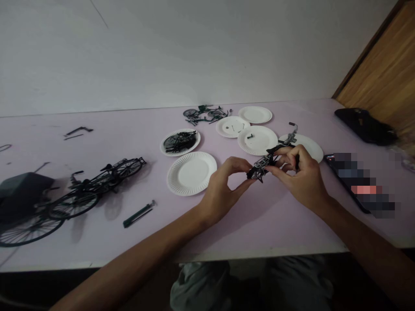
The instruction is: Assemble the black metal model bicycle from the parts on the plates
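Between both hands, above the pale pink table (253, 229), is a small black and silver model bicycle frame (261, 163) with a handlebar (293, 127) sticking up at its far end. My left hand (223, 185) pinches the near left end, thumb below and fingers above. My right hand (298, 172) grips its right side with bent fingers, which hide part of it. Behind the hands, a paper plate (257, 140) carries one small black part. Another plate (313, 149) lies partly hidden behind my right hand.
An assembled model bicycle (106, 181) and a dark box-like piece (24, 194) stand at left, near a green hand pump (139, 214). More bicycle parts (207, 113) lie at the back; others fill a plate (198, 140). A phone (346, 181) and black pouch (363, 125) lie right.
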Demonstrator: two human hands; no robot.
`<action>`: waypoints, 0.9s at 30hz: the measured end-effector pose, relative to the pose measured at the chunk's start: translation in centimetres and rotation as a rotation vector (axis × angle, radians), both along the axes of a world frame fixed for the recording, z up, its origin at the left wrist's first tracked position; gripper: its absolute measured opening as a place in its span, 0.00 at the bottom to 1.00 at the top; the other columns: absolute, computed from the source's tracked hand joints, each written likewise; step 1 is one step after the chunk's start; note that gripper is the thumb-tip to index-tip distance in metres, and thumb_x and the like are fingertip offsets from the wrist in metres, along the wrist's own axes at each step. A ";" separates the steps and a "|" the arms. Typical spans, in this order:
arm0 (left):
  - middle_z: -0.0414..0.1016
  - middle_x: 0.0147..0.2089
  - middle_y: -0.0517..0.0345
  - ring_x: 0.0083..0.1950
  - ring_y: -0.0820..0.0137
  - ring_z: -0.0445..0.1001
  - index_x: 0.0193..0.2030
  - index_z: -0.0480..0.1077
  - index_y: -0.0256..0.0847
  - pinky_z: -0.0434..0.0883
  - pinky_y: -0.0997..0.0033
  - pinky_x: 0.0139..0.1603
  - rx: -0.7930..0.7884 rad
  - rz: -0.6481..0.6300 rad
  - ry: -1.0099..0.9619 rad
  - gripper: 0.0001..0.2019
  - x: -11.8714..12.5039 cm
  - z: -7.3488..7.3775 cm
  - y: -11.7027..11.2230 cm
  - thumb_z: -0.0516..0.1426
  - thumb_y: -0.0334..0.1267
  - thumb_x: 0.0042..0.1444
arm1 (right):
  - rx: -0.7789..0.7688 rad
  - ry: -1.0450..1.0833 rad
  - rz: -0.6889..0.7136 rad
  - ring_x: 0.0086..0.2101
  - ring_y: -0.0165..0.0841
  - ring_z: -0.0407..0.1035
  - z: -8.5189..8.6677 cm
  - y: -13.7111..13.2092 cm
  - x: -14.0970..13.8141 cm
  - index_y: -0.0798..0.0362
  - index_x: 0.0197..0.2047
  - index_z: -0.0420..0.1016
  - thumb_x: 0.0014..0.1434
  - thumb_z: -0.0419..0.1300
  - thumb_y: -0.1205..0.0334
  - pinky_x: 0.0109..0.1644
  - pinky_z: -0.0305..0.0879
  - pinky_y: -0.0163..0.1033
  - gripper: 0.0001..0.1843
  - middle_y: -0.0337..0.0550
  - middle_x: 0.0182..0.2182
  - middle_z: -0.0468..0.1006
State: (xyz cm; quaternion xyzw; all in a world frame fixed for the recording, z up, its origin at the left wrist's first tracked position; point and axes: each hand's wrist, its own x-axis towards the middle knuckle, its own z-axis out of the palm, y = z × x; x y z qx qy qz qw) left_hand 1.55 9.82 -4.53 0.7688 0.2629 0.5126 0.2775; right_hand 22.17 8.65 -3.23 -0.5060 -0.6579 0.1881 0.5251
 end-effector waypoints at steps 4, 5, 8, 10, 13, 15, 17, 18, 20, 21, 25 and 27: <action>0.72 0.44 0.54 0.46 0.69 0.75 0.44 0.65 0.41 0.79 0.62 0.51 -0.011 -0.018 0.010 0.10 0.0 0.0 0.0 0.62 0.32 0.60 | -0.011 0.003 0.001 0.36 0.40 0.76 0.0 0.0 0.0 0.45 0.29 0.53 0.52 0.71 0.54 0.36 0.73 0.46 0.26 0.46 0.44 0.79; 0.72 0.44 0.54 0.46 0.69 0.75 0.44 0.66 0.41 0.79 0.62 0.50 0.012 -0.014 0.028 0.09 0.0 0.1 0.0 0.62 0.31 0.60 | -0.012 0.002 -0.002 0.36 0.40 0.76 0.0 0.0 0.0 0.45 0.30 0.53 0.52 0.71 0.54 0.37 0.73 0.46 0.26 0.47 0.44 0.79; 0.72 0.44 0.54 0.46 0.70 0.74 0.42 0.67 0.40 0.77 0.65 0.47 0.095 0.002 0.078 0.07 -0.1 0.3 0.0 0.62 0.29 0.60 | -0.014 0.001 -0.011 0.37 0.41 0.76 0.0 -0.1 0.0 0.46 0.30 0.53 0.52 0.72 0.54 0.37 0.74 0.47 0.27 0.46 0.43 0.79; 0.72 0.43 0.55 0.45 0.71 0.74 0.41 0.68 0.40 0.77 0.66 0.46 0.116 0.011 0.088 0.06 -0.2 0.4 0.0 0.61 0.29 0.60 | -0.022 -0.001 -0.013 0.37 0.41 0.76 0.0 -0.1 0.0 0.46 0.30 0.52 0.51 0.72 0.54 0.37 0.74 0.47 0.27 0.46 0.42 0.79; 0.72 0.42 0.55 0.44 0.70 0.74 0.39 0.68 0.41 0.78 0.65 0.46 0.077 0.017 0.076 0.05 -0.1 0.4 0.0 0.61 0.31 0.61 | -0.029 -0.014 -0.011 0.37 0.41 0.76 0.1 -0.1 0.0 0.46 0.30 0.52 0.52 0.72 0.53 0.36 0.74 0.46 0.27 0.46 0.42 0.79; 0.72 0.42 0.55 0.44 0.70 0.75 0.40 0.67 0.40 0.79 0.64 0.47 0.005 -0.002 0.039 0.06 -0.1 0.2 -0.1 0.61 0.31 0.60 | -0.019 -0.021 -0.009 0.37 0.41 0.77 0.1 -0.2 -0.1 0.46 0.30 0.52 0.52 0.72 0.54 0.36 0.75 0.46 0.27 0.46 0.42 0.79; 0.71 0.42 0.56 0.44 0.71 0.75 0.40 0.66 0.40 0.79 0.63 0.51 -0.079 -0.027 -0.021 0.08 0.0 -0.1 -0.1 0.63 0.32 0.59 | -0.012 -0.021 -0.010 0.37 0.41 0.77 0.1 -0.2 -0.1 0.46 0.30 0.52 0.52 0.72 0.54 0.36 0.75 0.46 0.27 0.46 0.42 0.79; 0.71 0.42 0.56 0.44 0.71 0.75 0.41 0.65 0.40 0.78 0.63 0.53 -0.114 -0.037 -0.049 0.10 0.1 -0.1 -0.1 0.63 0.32 0.58 | -0.011 -0.020 -0.011 0.37 0.41 0.77 0.1 -0.2 -0.1 0.46 0.30 0.52 0.52 0.72 0.54 0.36 0.75 0.46 0.27 0.46 0.42 0.79; 0.70 0.41 0.58 0.44 0.71 0.74 0.41 0.65 0.41 0.77 0.62 0.55 -0.157 -0.043 -0.083 0.11 0.1 -0.2 -0.1 0.64 0.32 0.57 | -0.013 -0.019 -0.011 0.37 0.41 0.78 0.1 -0.2 -0.1 0.46 0.30 0.52 0.52 0.72 0.54 0.36 0.75 0.45 0.27 0.46 0.42 0.80; 0.69 0.41 0.58 0.44 0.71 0.73 0.41 0.65 0.41 0.77 0.62 0.56 -0.173 -0.044 -0.089 0.11 0.2 -0.2 -0.2 0.64 0.32 0.57 | -0.011 -0.022 -0.011 0.37 0.41 0.78 0.0 -0.2 -0.1 0.46 0.30 0.52 0.52 0.72 0.54 0.36 0.76 0.45 0.27 0.46 0.42 0.80; 0.68 0.41 0.60 0.44 0.73 0.71 0.41 0.65 0.41 0.75 0.63 0.58 -0.247 -0.047 -0.093 0.11 0.2 0.0 -0.3 0.64 0.31 0.57 | 0.035 -0.045 -0.022 0.36 0.40 0.78 -0.1 -0.1 -0.1 0.46 0.30 0.53 0.52 0.72 0.56 0.34 0.76 0.43 0.26 0.45 0.41 0.80; 0.67 0.40 0.60 0.44 0.73 0.71 0.41 0.65 0.41 0.74 0.65 0.57 -0.286 -0.051 -0.099 0.10 0.3 0.1 -0.4 0.63 0.31 0.57 | 0.056 -0.050 -0.026 0.35 0.39 0.78 -0.2 0.0 0.0 0.46 0.30 0.53 0.51 0.72 0.56 0.33 0.76 0.42 0.26 0.45 0.40 0.81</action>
